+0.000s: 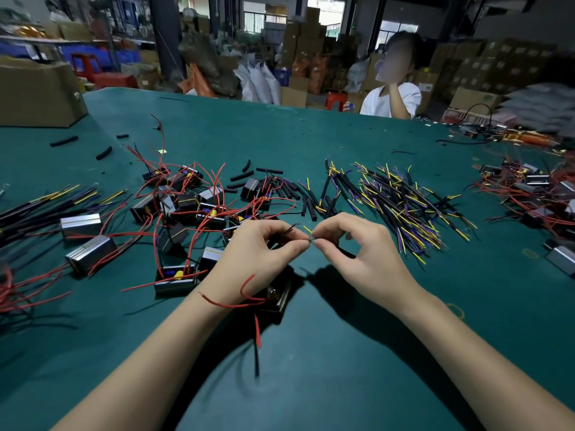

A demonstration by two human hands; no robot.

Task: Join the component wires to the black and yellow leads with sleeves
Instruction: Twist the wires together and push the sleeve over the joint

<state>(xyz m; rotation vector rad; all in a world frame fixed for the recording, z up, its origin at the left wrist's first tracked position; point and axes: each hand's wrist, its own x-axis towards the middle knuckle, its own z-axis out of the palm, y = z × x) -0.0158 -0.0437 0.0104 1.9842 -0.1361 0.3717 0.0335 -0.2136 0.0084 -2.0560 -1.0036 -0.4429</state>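
Both hands are raised just above the green surface [342, 353] and meet fingertip to fingertip. A thin black component wire [284, 233] is pinched by the left hand [258, 259] between thumb and forefinger, and the end of a lead [308, 230], with a short yellow tip showing, is pinched by the right hand [361, 253]. The two ends are brought together at the point of contact, so the step in hand is judged to be the joining or twisting of the bare ends. Whether a sleeve is already threaded on cannot be told.

The component [277, 298], a small dark box, hangs or lies under the left wrist, and its red wire [233, 303] is curled across that wrist. The next move is likely to call for a firm twist, then a sleeve slid over the joint.

Black and yellow leads [404, 209] are heaped beyond the right hand, thin and stiff-looking. Short black sleeves [298, 194], matt tubes, are scattered beyond the hands. Boxy components with red wires [186, 206] are piled to the left.
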